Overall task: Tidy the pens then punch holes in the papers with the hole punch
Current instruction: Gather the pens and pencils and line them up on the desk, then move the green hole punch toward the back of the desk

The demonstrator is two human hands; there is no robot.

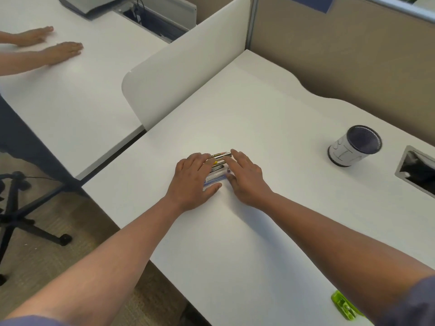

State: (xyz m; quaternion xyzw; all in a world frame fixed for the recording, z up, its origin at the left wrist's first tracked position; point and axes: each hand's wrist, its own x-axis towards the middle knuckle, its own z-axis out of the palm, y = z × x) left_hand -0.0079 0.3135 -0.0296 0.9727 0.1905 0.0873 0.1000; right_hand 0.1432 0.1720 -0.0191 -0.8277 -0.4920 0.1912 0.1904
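Several pens and pencils (218,166) lie bunched side by side in the middle of the white desk (270,109). My left hand (193,178) presses against their left ends with fingers nearly straight. My right hand (243,175) presses against their right ends in the same way, so the bundle sits squeezed between both hands. A black mesh pen cup (354,145) with a white paper label stands upright to the right, well apart from my hands. A green hole punch (344,307) shows at the bottom right, partly hidden by my right arm. No papers are in view.
A cable cut-out (416,171) opens in the desk at the far right. A white divider panel (183,67) separates this desk from the neighbouring one, where another person's two hands (50,44) rest flat. An office chair base (21,208) stands on the floor at left.
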